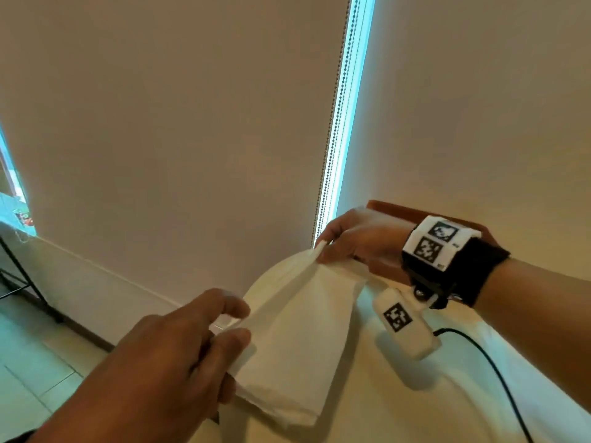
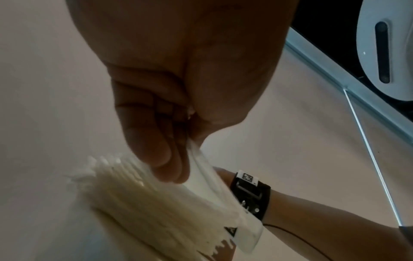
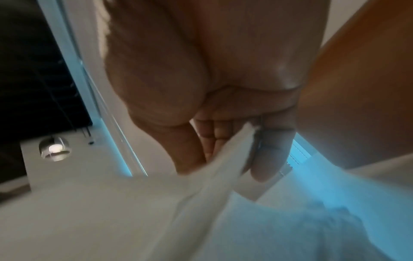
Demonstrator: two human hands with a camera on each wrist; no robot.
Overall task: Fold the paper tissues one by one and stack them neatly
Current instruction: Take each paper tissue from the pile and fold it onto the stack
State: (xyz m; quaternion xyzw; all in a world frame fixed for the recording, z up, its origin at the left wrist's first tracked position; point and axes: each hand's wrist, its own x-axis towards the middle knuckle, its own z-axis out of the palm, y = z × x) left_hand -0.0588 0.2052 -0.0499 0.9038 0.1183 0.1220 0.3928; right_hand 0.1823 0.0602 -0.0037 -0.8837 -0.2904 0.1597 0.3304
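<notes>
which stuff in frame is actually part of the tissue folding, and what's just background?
Job:
- tissue, held off the table by both hands
- left hand, pinching its near edge
- right hand, pinching its far corner
- white table

Background:
- roller blinds and bead chain
- black cable on the table
- brown object behind the right hand, unclear what

My left hand (image 1: 179,350) is in the lower left of the head picture, its back up. My thumb and first finger are bent and pinch the tissue (image 1: 297,340). My right hand (image 1: 355,238) is higher, right of the middle. Its fingers curl and pinch the top edge. A black band (image 1: 454,266) sits on my right wrist
</notes>
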